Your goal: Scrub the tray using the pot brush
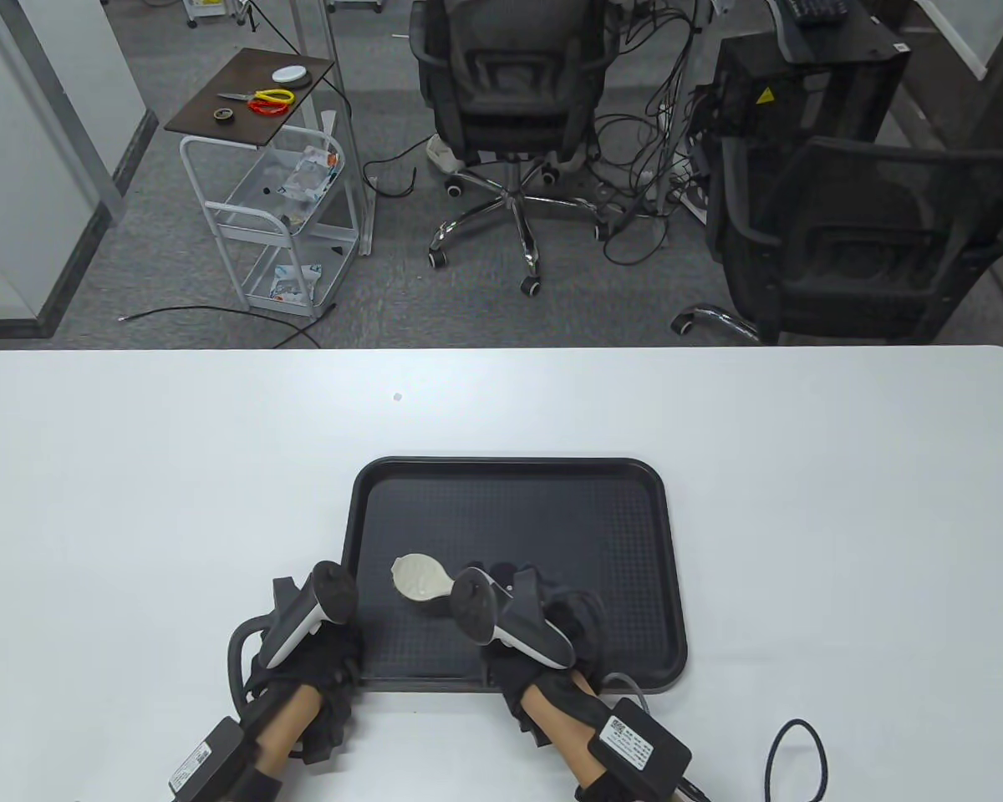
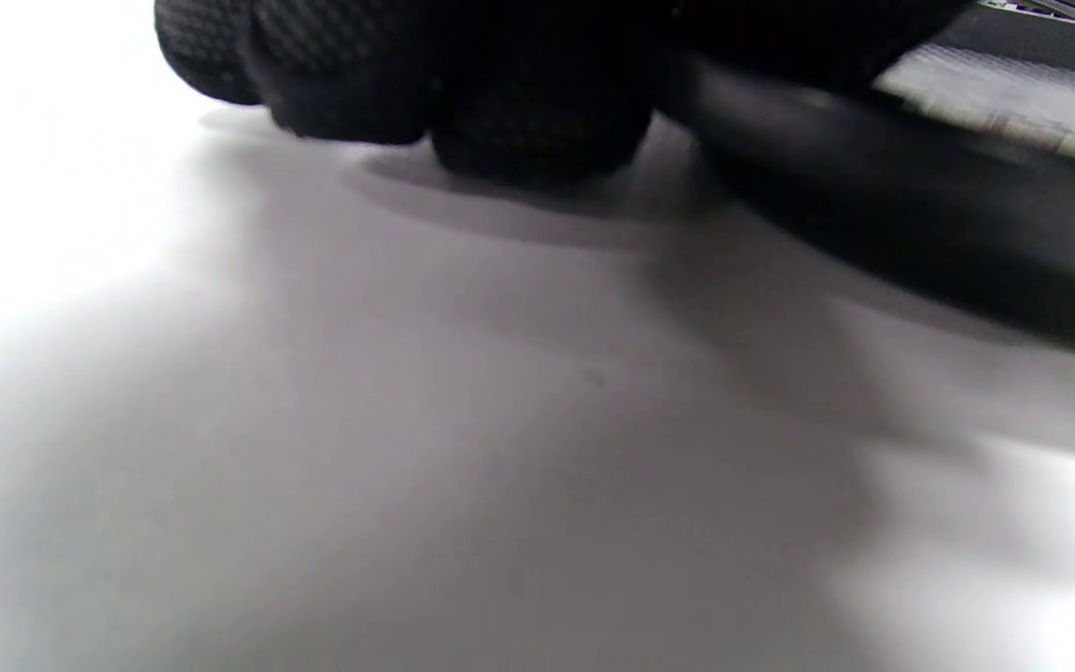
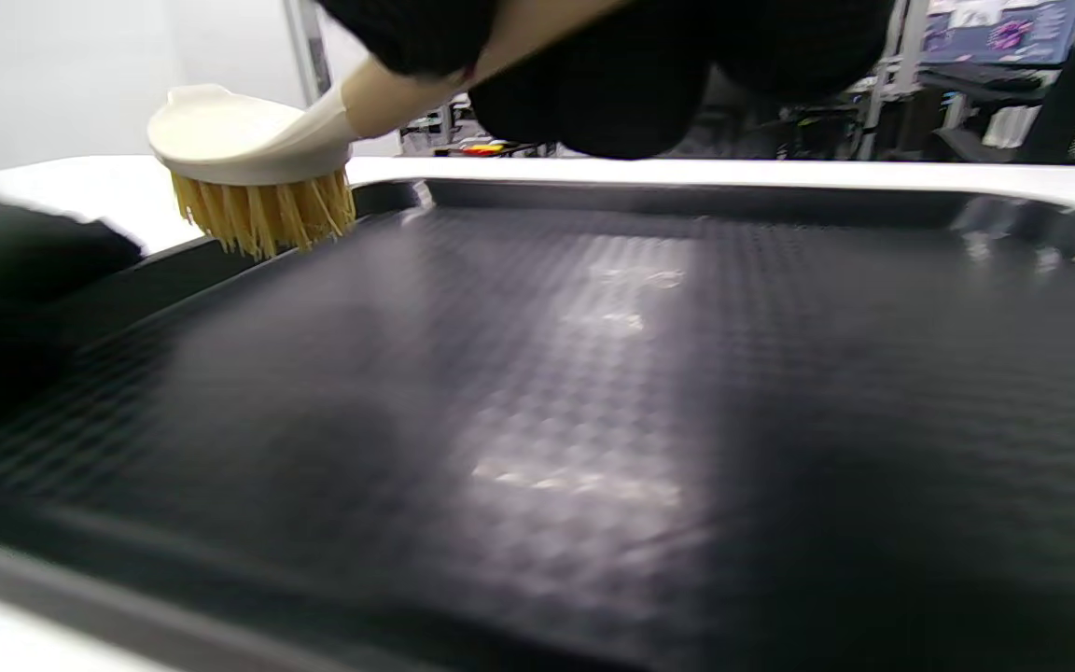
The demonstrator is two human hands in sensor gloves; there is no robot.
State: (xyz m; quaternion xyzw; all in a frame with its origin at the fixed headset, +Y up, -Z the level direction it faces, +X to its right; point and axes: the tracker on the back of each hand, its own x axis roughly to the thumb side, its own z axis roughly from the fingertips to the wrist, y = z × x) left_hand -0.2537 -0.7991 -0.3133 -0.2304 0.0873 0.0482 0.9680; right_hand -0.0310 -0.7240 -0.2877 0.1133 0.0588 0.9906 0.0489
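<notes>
The right hand [image 1: 552, 635] has its fingers [image 3: 612, 84] curled tight round the cream handle of the brush [image 1: 419, 577], whose yellow bristles meet the floor of the tray [image 1: 514, 510] near its left side. The left hand [image 1: 318, 647] sits at the tray's near-left corner, fingers [image 2: 537, 121] bent, tips on the white table [image 1: 134, 501] beside the rim; whether it grips the rim I cannot tell. The tray is black plastic, rounded, pebbled inside. Office chairs [image 1: 510, 109] and a cart [image 1: 276, 184] stand beyond.

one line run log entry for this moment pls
stage: scrubbing | right hand: holds brush, bristles at tray floor near left wall | left hand: at tray's left front corner
</notes>
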